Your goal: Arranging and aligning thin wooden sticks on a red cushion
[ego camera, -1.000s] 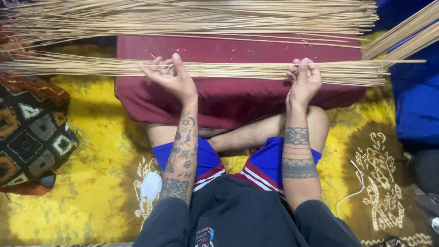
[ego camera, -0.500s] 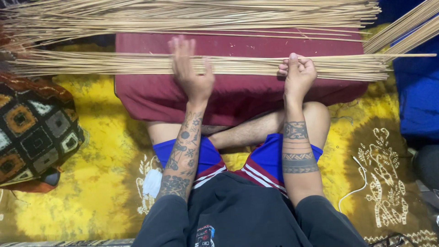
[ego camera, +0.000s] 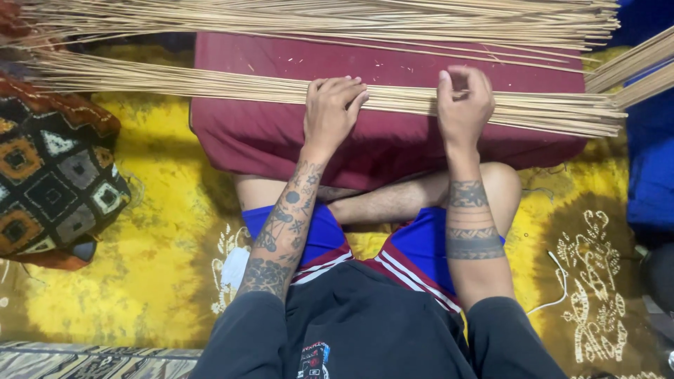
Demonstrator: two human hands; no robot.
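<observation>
At the far left, a patchwork cushion (ego camera: 53, 179) of dark, orange and grey squares lies on the yellow patterned cloth (ego camera: 154, 267) that covers the floor. The near bundle of thin sticks (ego camera: 210, 85) starts above that cushion and runs rightward across the maroon cushion (ego camera: 281, 137) on my lap, passing beyond both its left and right edges.

My left hand (ego camera: 331, 112) lies palm down on the bundle near the middle of the maroon cushion. The fingers are together and curled over the far side of the sticks, pressing them to the cushion (a flat press, not a closed fist). The sticks pass under the palm and continue to both sides.

My right hand (ego camera: 463, 105) sits on the same bundle, nearer the cushion's right edge. Its fingers are bent inward with the thumb raised against them; they appear pinched on a few sticks, though I cannot tell how many.

A second, larger layer of sticks (ego camera: 351, 17) lies along the cushion's far edge, apart from the near bundle.

At the right, a blue fabric (ego camera: 649, 175) borders the yellow cloth, and a white cable (ego camera: 558, 284) lies on the cloth beside my right knee.
</observation>
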